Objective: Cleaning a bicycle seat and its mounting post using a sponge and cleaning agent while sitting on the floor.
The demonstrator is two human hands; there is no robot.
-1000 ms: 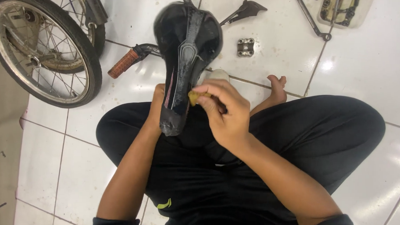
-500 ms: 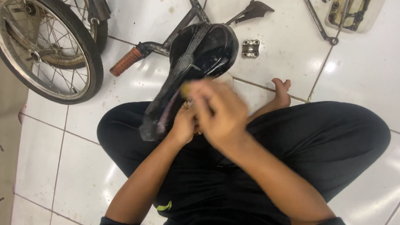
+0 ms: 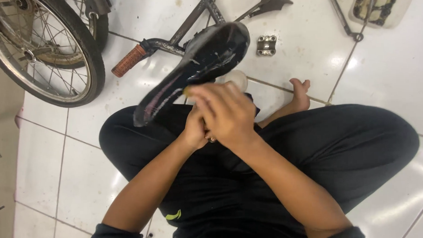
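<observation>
I sit cross-legged on a white tiled floor with a black bicycle saddle [image 3: 198, 65] held up over my lap, its shiny top side showing wet streaks. My left hand [image 3: 194, 130] grips the saddle from underneath, mostly hidden behind my right hand. My right hand [image 3: 225, 114] lies over it and presses a small yellowish sponge or cloth [image 3: 188, 90] against the saddle's edge; only a sliver of it shows.
A bicycle wheel [image 3: 40, 50] stands at the top left. A handlebar with an orange grip [image 3: 129, 60] and frame tubes lie behind the saddle. A small metal clamp [image 3: 266, 45], a long tool [image 3: 341, 16] and a tray of tools [image 3: 381, 5] sit at the top right.
The saddle has been turned over from its underside with rails to its glossy top, and swung so its nose points lower left. My right hand has moved onto its edge.
</observation>
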